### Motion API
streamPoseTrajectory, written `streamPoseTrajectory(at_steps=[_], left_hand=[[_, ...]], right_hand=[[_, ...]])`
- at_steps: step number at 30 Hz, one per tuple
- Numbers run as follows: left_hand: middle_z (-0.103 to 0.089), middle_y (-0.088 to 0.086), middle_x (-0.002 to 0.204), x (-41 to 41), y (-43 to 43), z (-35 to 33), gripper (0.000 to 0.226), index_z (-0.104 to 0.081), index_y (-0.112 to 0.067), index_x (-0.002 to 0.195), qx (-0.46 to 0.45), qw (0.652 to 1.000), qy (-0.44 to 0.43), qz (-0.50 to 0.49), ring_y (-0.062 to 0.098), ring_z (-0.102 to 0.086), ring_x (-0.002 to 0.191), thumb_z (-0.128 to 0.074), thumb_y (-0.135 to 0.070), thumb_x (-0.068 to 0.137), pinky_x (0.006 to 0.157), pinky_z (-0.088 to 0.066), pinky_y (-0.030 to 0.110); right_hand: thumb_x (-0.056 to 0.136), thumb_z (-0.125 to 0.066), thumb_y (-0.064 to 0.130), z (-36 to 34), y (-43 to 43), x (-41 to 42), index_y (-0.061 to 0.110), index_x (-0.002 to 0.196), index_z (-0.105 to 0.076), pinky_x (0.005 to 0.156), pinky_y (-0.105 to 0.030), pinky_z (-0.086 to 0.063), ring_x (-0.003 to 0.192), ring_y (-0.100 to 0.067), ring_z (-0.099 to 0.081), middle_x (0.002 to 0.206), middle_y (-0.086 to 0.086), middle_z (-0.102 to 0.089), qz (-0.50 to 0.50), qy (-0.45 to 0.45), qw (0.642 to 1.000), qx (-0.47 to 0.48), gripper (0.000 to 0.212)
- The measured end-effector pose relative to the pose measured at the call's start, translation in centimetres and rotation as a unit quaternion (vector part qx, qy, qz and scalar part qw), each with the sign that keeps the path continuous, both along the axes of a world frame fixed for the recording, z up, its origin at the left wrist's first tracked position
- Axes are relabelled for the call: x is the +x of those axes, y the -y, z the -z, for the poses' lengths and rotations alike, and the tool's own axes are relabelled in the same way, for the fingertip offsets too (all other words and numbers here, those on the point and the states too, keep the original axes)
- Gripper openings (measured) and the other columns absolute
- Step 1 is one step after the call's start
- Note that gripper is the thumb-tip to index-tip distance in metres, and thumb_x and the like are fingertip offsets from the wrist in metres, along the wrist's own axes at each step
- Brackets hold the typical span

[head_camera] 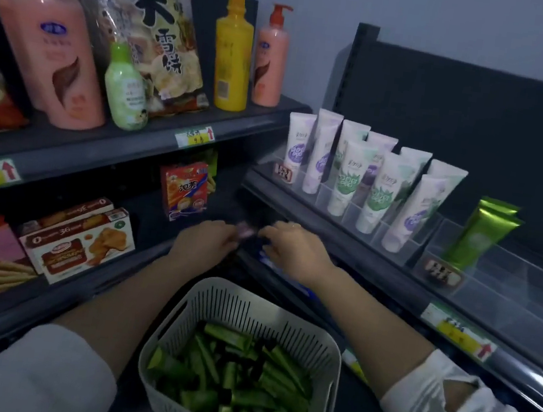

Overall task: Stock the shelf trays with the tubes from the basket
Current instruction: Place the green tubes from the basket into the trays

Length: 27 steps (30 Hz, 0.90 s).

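Early stage: near basket (pixel 177 331) heaped with green tubes (pixel 234 373); two shelved tubes (pixel 480 233) in right tray (pixel 523 273); my left hand (pixel 205 242) pinches a blurred pinkish item (pixel 244 230); right hand (pixel 292 248), grasp I cannot tell.

Both bare forearms reach forward, left hand (pixel 205 242) and right hand (pixel 295 248) close together, fingers curled.
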<state>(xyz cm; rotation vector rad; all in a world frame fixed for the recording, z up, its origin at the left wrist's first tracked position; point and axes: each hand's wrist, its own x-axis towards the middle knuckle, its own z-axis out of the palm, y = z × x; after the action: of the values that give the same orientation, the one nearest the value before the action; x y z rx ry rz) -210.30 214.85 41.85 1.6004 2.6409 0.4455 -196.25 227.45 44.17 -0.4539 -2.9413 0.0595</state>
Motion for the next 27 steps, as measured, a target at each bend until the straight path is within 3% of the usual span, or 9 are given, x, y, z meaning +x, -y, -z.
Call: streamPoseTrajectory(at_steps=[7, 11, 16, 19, 23, 27], left_hand=[[-0.057, 0.004, 0.117, -1.4, 1.8, 9.8, 0.027, -0.057, -0.019, 0.118, -0.151, 0.983, 0.105, 0.017, 0.023, -0.056, 0.106, -0.046, -0.027, 0.095, 0.084, -0.049, 0.035], [-0.056, 0.005, 0.125, -1.2, 3.1, 14.0, 0.031, -0.056, -0.018, 0.123, -0.258, 0.953, 0.154, 0.019, 0.025, -0.056, 0.110, -0.049, -0.021, 0.093, 0.086, -0.047, 0.036], [-0.059, 0.010, 0.123, -0.4, 4.7, 19.4, 0.030, -0.059, -0.012, 0.119, -0.325, 0.928, 0.179, -0.032, 0.028, -0.055, 0.113, -0.045, -0.023, 0.095, 0.093, -0.043, 0.035], [-0.060, 0.015, 0.123, 0.4, 5.1, 21.0, 0.033, -0.060, -0.005, 0.118, -0.347, 0.931, 0.117, 0.006, 0.031, -0.054, 0.115, -0.042, -0.023, 0.097, 0.096, -0.043, 0.038], [-0.059, 0.016, 0.122, 1.5, 4.5, 21.8, 0.030, -0.056, -0.005, 0.121, -0.366, 0.921, 0.119, -0.054, 0.033, -0.058, 0.110, -0.041, -0.009, 0.094, 0.079, -0.047, 0.037], [-0.052, 0.014, 0.131, 1.3, 4.4, 23.2, 0.036, -0.052, -0.011, 0.130, -0.469, 0.883, 0.018, -0.010, 0.033, -0.051, 0.119, -0.046, -0.013, 0.095, 0.090, -0.047, 0.041]], right_hand=[[0.095, -0.048, 0.023, 10.1, -0.5, -1.3, 0.020, 0.131, -0.050, 0.084, -0.040, -0.048, 0.117, -0.032, -0.051, 0.129, -0.010, -0.054, 0.005, 0.161, 0.983, -0.086, 0.036], [0.094, -0.048, 0.024, 15.9, -0.7, -2.3, 0.020, 0.133, -0.049, 0.091, -0.038, -0.049, 0.117, -0.031, -0.054, 0.129, -0.010, -0.054, 0.000, 0.246, 0.954, -0.169, 0.039], [0.095, -0.050, 0.022, 22.9, 0.1, -3.0, 0.016, 0.136, -0.048, 0.094, -0.036, -0.048, 0.116, -0.028, -0.053, 0.134, -0.011, -0.052, -0.051, 0.331, 0.914, -0.229, 0.041], [0.095, -0.048, 0.016, 26.1, 0.6, -3.0, 0.017, 0.137, -0.047, 0.092, -0.038, -0.049, 0.113, -0.029, -0.054, 0.132, -0.013, -0.053, -0.082, 0.353, 0.904, -0.226, 0.042], [0.094, -0.047, 0.021, 30.0, 1.2, -2.4, 0.020, 0.135, -0.051, 0.096, -0.035, -0.047, 0.119, -0.030, -0.051, 0.138, -0.010, -0.048, -0.110, 0.374, 0.896, -0.210, 0.041], [0.094, -0.052, 0.023, 32.0, 1.4, -2.0, 0.023, 0.145, -0.037, 0.110, -0.041, -0.028, 0.141, -0.031, -0.020, 0.159, -0.005, -0.012, -0.193, 0.397, 0.889, -0.118, 0.053]])
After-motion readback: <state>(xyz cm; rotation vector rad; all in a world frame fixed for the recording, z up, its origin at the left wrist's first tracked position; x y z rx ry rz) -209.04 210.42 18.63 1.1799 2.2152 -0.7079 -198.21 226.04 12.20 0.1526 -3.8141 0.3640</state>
